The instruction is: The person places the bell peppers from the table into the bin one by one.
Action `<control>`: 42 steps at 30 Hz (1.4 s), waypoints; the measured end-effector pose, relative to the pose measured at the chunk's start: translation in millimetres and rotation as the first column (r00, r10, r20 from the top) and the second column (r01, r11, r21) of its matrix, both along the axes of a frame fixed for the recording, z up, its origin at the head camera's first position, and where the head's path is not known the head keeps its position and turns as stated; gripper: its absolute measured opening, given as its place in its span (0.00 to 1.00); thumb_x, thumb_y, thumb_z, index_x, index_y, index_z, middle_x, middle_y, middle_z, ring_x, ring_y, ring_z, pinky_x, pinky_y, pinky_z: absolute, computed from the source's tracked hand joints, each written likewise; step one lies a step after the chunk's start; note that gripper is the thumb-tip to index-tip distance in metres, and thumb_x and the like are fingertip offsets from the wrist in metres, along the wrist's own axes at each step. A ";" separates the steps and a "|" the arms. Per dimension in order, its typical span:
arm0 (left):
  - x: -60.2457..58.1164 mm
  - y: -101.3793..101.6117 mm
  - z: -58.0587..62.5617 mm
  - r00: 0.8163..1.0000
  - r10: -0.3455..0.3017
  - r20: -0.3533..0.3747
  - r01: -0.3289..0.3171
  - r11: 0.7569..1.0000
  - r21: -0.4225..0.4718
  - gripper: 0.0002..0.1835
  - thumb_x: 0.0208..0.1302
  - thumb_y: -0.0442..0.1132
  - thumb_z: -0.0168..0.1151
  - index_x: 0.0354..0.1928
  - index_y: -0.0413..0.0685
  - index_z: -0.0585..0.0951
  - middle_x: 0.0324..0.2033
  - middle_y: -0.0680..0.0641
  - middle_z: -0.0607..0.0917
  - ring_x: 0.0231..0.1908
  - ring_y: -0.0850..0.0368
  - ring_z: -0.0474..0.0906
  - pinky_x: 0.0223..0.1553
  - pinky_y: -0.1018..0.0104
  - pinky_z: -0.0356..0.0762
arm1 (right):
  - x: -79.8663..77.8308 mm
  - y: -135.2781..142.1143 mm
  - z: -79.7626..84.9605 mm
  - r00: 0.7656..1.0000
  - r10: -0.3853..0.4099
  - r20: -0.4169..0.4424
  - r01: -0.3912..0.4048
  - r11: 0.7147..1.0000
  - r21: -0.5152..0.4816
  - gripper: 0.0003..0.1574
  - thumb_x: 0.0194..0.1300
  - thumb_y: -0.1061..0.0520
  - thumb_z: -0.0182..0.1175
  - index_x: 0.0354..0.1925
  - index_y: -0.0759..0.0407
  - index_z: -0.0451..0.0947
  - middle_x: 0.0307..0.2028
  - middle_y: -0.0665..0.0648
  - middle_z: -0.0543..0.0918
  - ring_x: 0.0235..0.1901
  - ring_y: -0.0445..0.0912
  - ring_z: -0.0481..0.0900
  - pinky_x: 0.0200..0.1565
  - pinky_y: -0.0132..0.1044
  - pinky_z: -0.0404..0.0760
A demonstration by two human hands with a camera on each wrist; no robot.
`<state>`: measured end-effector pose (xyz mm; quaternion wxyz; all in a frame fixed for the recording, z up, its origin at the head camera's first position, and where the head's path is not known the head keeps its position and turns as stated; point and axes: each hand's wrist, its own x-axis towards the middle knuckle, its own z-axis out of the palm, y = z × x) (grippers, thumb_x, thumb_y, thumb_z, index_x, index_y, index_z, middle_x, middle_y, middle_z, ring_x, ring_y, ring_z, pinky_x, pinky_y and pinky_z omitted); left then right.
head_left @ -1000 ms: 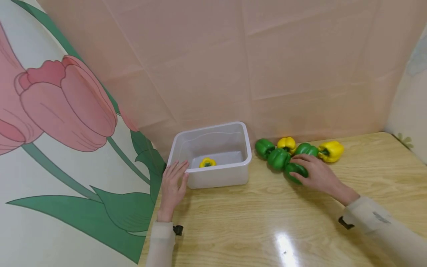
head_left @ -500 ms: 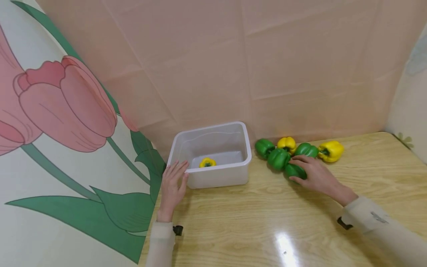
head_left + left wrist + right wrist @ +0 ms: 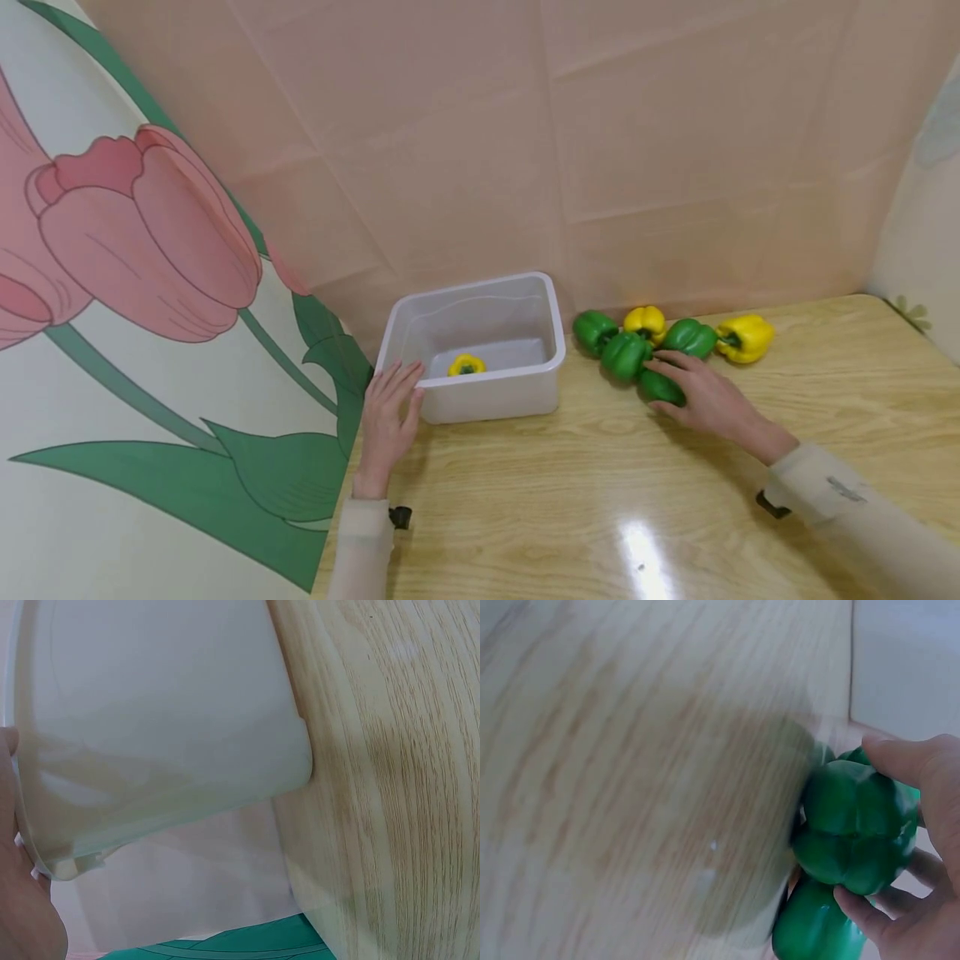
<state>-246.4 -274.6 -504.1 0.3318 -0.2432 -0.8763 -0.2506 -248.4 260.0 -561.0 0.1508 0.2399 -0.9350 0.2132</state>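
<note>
My right hand [image 3: 708, 398] holds the nearest green bell pepper [image 3: 658, 387] at the front of a cluster on the table. In the right wrist view, thumb and fingers lie on opposite sides of this pepper [image 3: 855, 825], its lobed end towards the camera. My left hand [image 3: 387, 417] rests with fairly straight fingers on the front left corner of a grey-white plastic bin [image 3: 487, 398]. The left wrist view has that hand [image 3: 26, 900] at the bin's rim [image 3: 22, 802]. A yellow bell pepper [image 3: 467, 365] lies inside the bin.
Around the held pepper are more green peppers [image 3: 626, 357], one of them at the left [image 3: 595, 332]. A yellow pepper [image 3: 645, 322] sits behind, another yellow pepper [image 3: 748, 338] to the right. A pinkish cloth [image 3: 465, 150] hangs behind the wooden table [image 3: 540, 500].
My right hand has shifted very slightly left, with its fingers still around the front green pepper. The left hand and the bin stay where they were.
</note>
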 end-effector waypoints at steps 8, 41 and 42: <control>-0.8 0.4 0.4 1.000 0.005 -0.019 -0.005 1.000 -0.010 0.22 0.74 0.37 0.65 0.68 0.48 0.84 0.66 0.43 0.85 0.69 0.32 0.76 0.74 0.32 0.63 | 1.3 -2.2 -4.8 0.995 0.039 -0.094 -0.037 0.999 0.022 0.43 0.54 0.55 0.85 0.66 0.61 0.82 0.68 0.72 0.76 0.63 0.70 0.77 0.48 0.68 0.86; -1.1 -0.9 -1.0 1.000 0.001 -0.013 -0.001 1.000 -0.002 0.21 0.76 0.37 0.64 0.68 0.47 0.83 0.66 0.42 0.85 0.69 0.31 0.75 0.74 0.29 0.62 | 6.3 -0.7 -3.9 0.965 0.135 -0.223 -0.139 0.990 -0.001 0.33 0.61 0.63 0.75 0.65 0.65 0.82 0.65 0.70 0.81 0.61 0.70 0.78 0.56 0.69 0.78; -0.8 -1.0 -1.1 1.000 0.001 -0.010 -0.001 1.000 -0.002 0.21 0.76 0.37 0.64 0.68 0.47 0.83 0.66 0.42 0.85 0.70 0.32 0.75 0.74 0.30 0.61 | 7.3 -1.0 -2.6 0.963 0.139 -0.232 -0.142 0.990 0.005 0.33 0.61 0.63 0.75 0.65 0.65 0.82 0.65 0.70 0.81 0.61 0.70 0.78 0.55 0.69 0.79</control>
